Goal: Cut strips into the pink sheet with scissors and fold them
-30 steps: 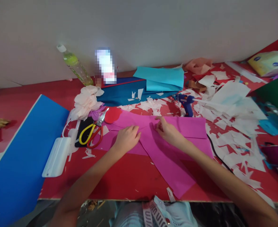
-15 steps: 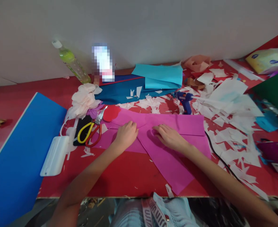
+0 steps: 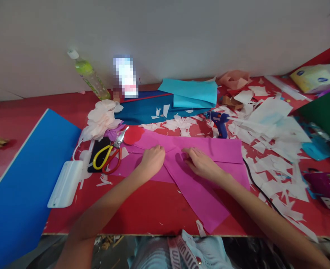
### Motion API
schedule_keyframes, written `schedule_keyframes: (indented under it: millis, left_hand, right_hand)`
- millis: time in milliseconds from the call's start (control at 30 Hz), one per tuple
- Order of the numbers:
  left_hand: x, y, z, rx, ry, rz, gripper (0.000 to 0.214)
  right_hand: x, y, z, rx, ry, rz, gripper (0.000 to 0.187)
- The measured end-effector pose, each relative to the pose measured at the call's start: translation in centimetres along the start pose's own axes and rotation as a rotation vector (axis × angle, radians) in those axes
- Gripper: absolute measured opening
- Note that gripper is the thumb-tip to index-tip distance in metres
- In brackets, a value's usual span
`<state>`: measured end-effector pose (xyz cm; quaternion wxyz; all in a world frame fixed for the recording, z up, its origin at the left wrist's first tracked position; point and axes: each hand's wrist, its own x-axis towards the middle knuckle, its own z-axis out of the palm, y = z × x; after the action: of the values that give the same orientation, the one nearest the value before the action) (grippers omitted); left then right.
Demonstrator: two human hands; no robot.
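Observation:
Sheets of pink paper (image 3: 210, 186) lie overlapped on the red table (image 3: 153, 209) in front of me. My left hand (image 3: 152, 160) rests on the pink paper with its fingers curled under, knuckles pressing down. My right hand (image 3: 200, 161) lies flat on the paper just right of it, fingers stretched toward the left hand. Neither hand holds anything I can see. Yellow-and-red handled scissors (image 3: 109, 155) lie left of my left hand, on a black phone (image 3: 97, 151).
A blue glue gun (image 3: 220, 122) sits behind the pink paper, its black cord (image 3: 259, 186) running along the right. White paper scraps (image 3: 268, 130) litter the right side. Blue board (image 3: 21, 186) and white case (image 3: 65, 184) at left; paper flower (image 3: 101, 119), bottle (image 3: 89, 76), teal sheets (image 3: 193, 93) behind.
My right hand has come down from a pinch at the paper's upper fold to lie flat. The left hand has barely moved. The view shifted slightly.

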<state>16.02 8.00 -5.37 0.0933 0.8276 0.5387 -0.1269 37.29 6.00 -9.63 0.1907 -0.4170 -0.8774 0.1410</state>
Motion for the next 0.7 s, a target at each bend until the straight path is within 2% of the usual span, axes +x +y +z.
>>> schedule_keyframes:
  millis: [267,567,700]
  left_hand:
    - [-0.1,-0.2,-0.1,-0.039,0.021,0.0,0.023]
    - [0.3,-0.7,-0.1,-0.13,-0.029,0.051,0.023]
    - [0.4,-0.7,-0.3,-0.143,-0.047,0.04,0.023]
  right_hand:
    - [0.7,-0.3,0.3,0.014,0.032,0.09,0.027]
    - [1.1,-0.6,0.2,0.091,0.038,0.149,0.028]
    - [1.4,-0.6,0.4,0.057,0.04,0.149,0.027]
